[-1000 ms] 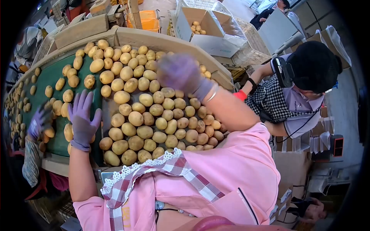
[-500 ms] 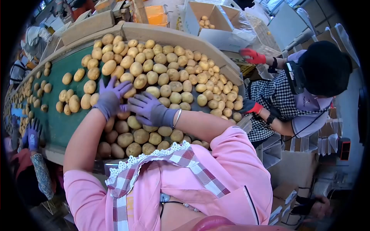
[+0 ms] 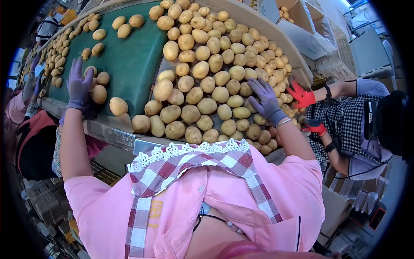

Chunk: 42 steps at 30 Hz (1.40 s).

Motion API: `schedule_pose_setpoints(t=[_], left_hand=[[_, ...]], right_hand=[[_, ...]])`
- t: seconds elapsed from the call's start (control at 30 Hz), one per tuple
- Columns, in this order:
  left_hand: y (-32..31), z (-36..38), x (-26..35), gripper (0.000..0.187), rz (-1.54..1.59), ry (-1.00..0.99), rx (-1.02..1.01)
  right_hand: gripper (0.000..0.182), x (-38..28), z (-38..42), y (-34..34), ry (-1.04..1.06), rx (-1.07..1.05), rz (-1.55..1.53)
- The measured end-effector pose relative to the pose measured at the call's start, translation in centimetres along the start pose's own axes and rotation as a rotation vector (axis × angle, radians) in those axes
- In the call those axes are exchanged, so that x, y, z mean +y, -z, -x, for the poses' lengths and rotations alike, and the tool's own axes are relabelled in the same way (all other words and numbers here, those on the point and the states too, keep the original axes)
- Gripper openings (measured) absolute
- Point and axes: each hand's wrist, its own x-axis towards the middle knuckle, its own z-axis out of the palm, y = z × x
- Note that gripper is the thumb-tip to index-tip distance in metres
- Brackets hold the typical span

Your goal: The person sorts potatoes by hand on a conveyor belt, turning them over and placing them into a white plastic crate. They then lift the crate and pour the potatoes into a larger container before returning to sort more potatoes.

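Many potatoes point(image 3: 207, 105) cover the sorting table, crowded together on its right side. My left hand point(image 3: 78, 86), in a purple glove, reaches over the green belt point(image 3: 133, 56) with its fingers stretched out. Its thumb side is right beside a small cluster of potatoes point(image 3: 99, 94). Further right, my right hand point(image 3: 265, 101), gloved the same way, lies with spread fingers over the potato pile. Neither hand is closed around a potato.
A co-worker point(image 3: 349, 116) in red gloves stands at the table's right end, one hand point(image 3: 300, 93) close to my right hand. Behind the wooden rim point(image 3: 258, 26) is a carton point(image 3: 302, 36) with potatoes in it. Other people point(image 3: 34, 129) work at the left.
My hands have gone from close together among the potatoes to wide apart, left hand over the belt and right hand on the pile. The view has shifted, and the co-worker's red-gloved hand reaches the potatoes.
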Motion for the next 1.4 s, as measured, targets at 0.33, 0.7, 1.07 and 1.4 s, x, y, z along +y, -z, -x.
schedule_pose_setpoints(t=[0.33,0.7,1.07,1.4], left_hand=[[-0.1,6.0,23.7,0.055,0.047,-0.970,-0.712],[-1.0,-1.1,11.5,0.058,-0.130,-0.434,-0.112],[-6.9,-5.4,27.0,0.057,-0.267,-0.729,-0.356],[-3.1,-7.0,0.1,0.055,-0.400,0.191,-0.434]], right_hand=[[0.054,-13.8,-2.4,-1.5,0.494,-0.071,-0.117],[0.042,3.2,0.2,3.4,-0.036,0.066,-0.004],[0.053,-7.7,-21.0,0.7,-0.091,-0.110,0.007],[0.063,-4.5,-13.9,3.7,-0.162,-0.511,-0.082]])
